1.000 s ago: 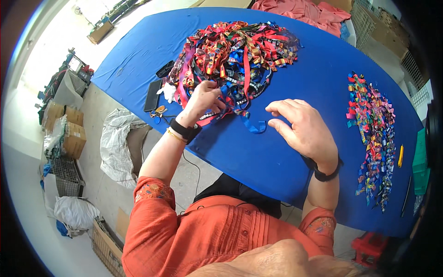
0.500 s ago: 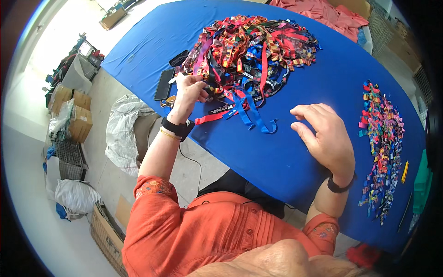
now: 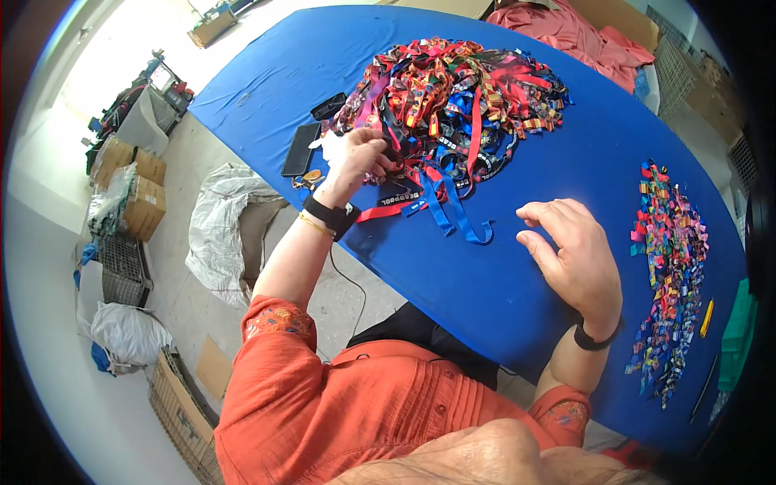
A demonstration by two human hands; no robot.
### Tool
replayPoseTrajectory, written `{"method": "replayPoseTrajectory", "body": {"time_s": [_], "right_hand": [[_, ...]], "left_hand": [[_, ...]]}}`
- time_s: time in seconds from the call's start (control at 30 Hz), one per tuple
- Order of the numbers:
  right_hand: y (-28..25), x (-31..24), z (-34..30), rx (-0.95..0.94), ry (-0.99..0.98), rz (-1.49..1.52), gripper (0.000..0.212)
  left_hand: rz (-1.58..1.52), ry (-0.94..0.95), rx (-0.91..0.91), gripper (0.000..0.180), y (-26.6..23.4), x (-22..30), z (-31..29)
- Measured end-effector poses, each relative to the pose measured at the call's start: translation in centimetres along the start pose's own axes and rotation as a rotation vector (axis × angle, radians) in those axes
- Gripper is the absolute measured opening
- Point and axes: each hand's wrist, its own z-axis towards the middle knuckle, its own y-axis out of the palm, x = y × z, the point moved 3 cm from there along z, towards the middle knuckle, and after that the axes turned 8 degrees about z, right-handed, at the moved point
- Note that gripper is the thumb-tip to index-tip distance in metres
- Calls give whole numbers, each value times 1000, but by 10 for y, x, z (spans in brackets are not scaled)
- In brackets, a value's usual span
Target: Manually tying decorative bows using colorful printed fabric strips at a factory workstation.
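Note:
A big tangled heap of printed fabric straps [image 3: 440, 93], mostly red, yellow, black and blue, lies on the blue-covered table [image 3: 420, 279]. At its near left edge, my left hand [image 3: 353, 158] has its fingers bent in and pressed together among the straps; what they pinch is hidden by the fingers. A blue strap [image 3: 465, 218] trails from the heap toward me, and a red strap [image 3: 380, 212] sticks out below my left wrist. My right hand [image 3: 570, 255] hovers over the cloth right of the heap, thumb and fingers apart, holding nothing.
A black phone [image 3: 301, 150], a dark case [image 3: 330, 106] and some keys [image 3: 309, 179] lie left of the heap. Rows of short colourful ribbon pieces [image 3: 669, 279] run along the right, near a yellow cutter [image 3: 707, 318] and a green bin [image 3: 735, 343]. Pink cloth [image 3: 566, 40] is piled beyond the table.
My left hand has turned slightly and its fingers have closed in on the heap's edge. My right hand has barely moved. The whole view has shifted a little.

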Motion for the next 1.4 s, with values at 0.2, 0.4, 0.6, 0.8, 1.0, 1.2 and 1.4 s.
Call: {"method": "replayPoseTrajectory", "body": {"time_s": [0.2,0.4,0.6,0.8,1.0,1.2,1.4], "right_hand": [[2,-5,1,-11,-18,8,18],[4,-7,0,-39,-18,34,17],[4,-6,0,-40,-10,14,17],[5,-5,-1,-70,16,18,18],[7,-6,-1,-89,18,28,18],[5,-10,-4,-98,2,38,19],[11,-13,-13,-98,-114,43,19]], "left_hand": [[-32,7,147,36,-34,-23,51],[208,-185,129,23,-41,-53,83],[347,28,373,15,-42,-51,80],[955,310,532,15,-15,-12,39],[1302,399,319,18,5,-16,11],[1203,372,239,19,6,-21,7],[1375,537,288,15,7,-31,24]]}}
